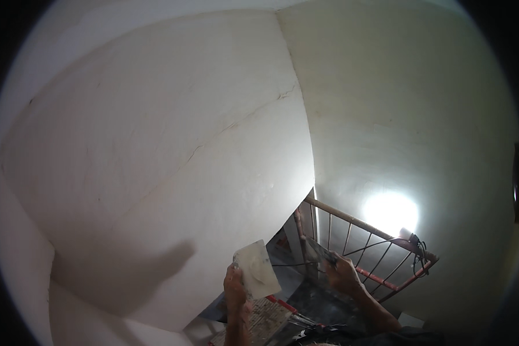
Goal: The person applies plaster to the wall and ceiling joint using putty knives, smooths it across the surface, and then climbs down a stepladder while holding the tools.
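Note:
My left hand (234, 287) is closed around a rectangular plastering trowel (257, 269), whose flat face carries a smear of pale plaster. To the right, my right hand (343, 277) grips what looks like a putty knife (319, 251), its dark blade pointing up and to the left. The two tools are apart, and neither visibly touches the wall. Ahead of me rises a large white plastered wall surface (155, 127) with a thin crack (196, 152) running diagonally up it toward the corner.
A rusty metal railing (363, 222) stands at the right, with a bright lamp (406, 233) and its cable on the top bar. Behind it is a greenish-grey wall (409, 127). Below my hands is a worn plank platform (259, 323) with red edges.

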The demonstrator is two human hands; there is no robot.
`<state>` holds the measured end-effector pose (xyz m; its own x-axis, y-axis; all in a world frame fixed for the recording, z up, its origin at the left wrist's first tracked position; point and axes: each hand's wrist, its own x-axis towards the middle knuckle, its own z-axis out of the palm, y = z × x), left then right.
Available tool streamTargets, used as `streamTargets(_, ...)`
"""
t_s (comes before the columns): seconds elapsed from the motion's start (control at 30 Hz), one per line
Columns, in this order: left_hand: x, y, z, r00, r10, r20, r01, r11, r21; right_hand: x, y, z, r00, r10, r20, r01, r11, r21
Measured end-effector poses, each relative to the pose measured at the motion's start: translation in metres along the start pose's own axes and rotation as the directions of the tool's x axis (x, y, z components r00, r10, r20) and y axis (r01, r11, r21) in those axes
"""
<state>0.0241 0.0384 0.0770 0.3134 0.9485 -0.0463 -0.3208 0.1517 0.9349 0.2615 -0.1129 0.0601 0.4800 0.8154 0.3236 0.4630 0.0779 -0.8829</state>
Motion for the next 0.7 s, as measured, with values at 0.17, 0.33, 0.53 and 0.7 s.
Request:
streamTargets(0.17,-0.018,0.014,0.014,0.999,0.041,-0.022,-0.038,0.994,0.102,-0.008,-0.018,-0.011,0.997,-0.071,0.012,0.071,0.996,-0.052)
streamTargets(0.33,-0.003,0.0,0.001,0.997,0.018,-0.076,-0.021,0.999,-0.038,0.0,-0.04,-0.011,0.998,0.012,0.064,-0.012,1.0,0.001)
streamTargets(0.53,0.0,0.047,0.037,0.986,0.146,0.08,-0.146,0.989,-0.013,0.031,-0.049,-0.036,0.868,-0.496,-0.018,0.48,0.848,-0.225)
streamTargets(0.7,-0.003,0.056,0.035,0.985,0.148,0.09,-0.151,0.988,0.027,0.045,-0.058,-0.042,0.53,-0.827,0.186,0.837,0.474,-0.274)
